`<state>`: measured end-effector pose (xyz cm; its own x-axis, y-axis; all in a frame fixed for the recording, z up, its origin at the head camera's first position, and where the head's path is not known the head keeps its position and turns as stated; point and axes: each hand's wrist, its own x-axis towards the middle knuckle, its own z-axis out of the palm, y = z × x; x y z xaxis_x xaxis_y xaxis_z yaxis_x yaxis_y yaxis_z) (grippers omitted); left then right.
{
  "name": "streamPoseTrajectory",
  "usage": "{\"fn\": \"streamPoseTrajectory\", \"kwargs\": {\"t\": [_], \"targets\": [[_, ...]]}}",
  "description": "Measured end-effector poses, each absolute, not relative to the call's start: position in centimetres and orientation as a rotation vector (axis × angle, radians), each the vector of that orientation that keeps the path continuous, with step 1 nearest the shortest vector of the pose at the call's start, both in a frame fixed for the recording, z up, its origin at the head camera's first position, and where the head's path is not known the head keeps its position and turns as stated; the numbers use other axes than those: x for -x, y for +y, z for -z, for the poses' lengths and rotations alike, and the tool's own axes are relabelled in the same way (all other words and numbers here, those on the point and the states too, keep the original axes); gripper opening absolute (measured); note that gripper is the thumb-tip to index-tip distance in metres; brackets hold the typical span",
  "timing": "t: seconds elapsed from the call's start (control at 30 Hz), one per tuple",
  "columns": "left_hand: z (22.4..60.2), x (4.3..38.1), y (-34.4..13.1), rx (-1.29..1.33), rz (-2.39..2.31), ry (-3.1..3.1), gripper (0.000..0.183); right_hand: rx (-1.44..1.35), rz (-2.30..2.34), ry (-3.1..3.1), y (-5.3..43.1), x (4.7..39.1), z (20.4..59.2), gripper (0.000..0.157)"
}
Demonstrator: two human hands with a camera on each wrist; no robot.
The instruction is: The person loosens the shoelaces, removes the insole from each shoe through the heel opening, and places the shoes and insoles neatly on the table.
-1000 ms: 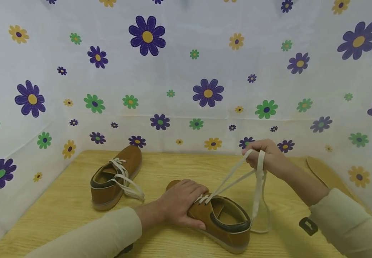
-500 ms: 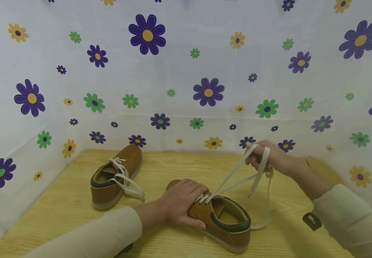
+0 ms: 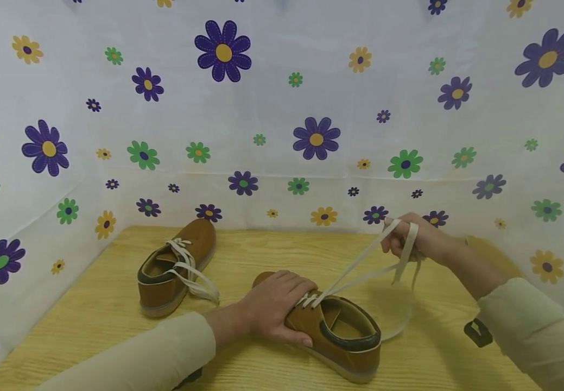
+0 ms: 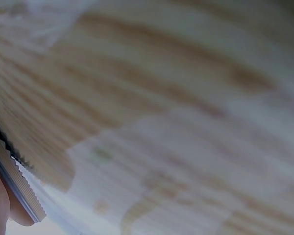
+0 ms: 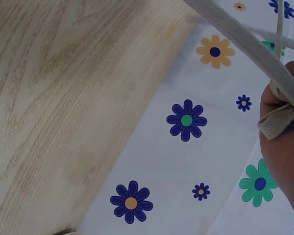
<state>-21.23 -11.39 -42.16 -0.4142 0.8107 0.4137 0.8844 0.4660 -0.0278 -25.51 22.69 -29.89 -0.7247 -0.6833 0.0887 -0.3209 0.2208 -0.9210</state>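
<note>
A brown low shoe (image 3: 311, 321) with a dark collar lies on the table, its heel toward the lower right. My left hand (image 3: 269, 309) grips its front part, fingers draped over the top and thumb along the near side. To the right, my right hand (image 3: 420, 239) is raised above the table with its fingers curled on the white shoelace (image 3: 404, 262). Two lace strands run up from the eyelets to that hand, and a loose length hangs below it. The right wrist view shows the lace (image 5: 250, 46) crossing the hand (image 5: 286, 156). The left wrist view is mostly blurred table.
A second brown shoe (image 3: 157, 293) with white laces stands at the left back of the wooden table (image 3: 242, 247). A white flower-printed sheet (image 3: 262, 108) rises behind and at both sides. A tan flat strip (image 3: 492, 252) shows beyond the right forearm.
My right hand has moved slightly to the right with the lace. The hanging lace has shifted right and its end has come up. The left hand and both shoes stay put.
</note>
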Motion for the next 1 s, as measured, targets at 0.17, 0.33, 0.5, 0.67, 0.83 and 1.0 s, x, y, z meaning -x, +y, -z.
{"fn": "streamPoseTrajectory", "kwargs": {"t": [0.17,0.33,0.5,0.67,0.83,1.0], "targets": [[42.1,21.3,-11.3,1.433,0.286,-2.301,0.098,0.840,1.423,2.275,22.7,25.8,30.0,0.051],[42.1,21.4,-11.4,1.432,0.278,-2.313,0.098,0.696,1.414,2.436,23.9,26.3,30.2,0.029],[42.1,21.4,-11.5,1.433,0.271,-2.329,0.097,0.767,1.516,2.289,25.2,26.8,30.8,0.030],[42.1,21.3,-11.5,1.431,0.270,-2.350,0.096,1.029,1.570,1.998,25.7,27.4,31.7,0.043],[42.1,21.2,-11.5,1.427,0.285,-2.396,0.095,1.000,1.457,2.027,25.4,27.5,31.9,0.049],[42.0,21.2,-11.5,1.426,0.285,-2.404,0.095,0.764,1.342,2.288,25.0,27.4,31.8,0.032]]}}
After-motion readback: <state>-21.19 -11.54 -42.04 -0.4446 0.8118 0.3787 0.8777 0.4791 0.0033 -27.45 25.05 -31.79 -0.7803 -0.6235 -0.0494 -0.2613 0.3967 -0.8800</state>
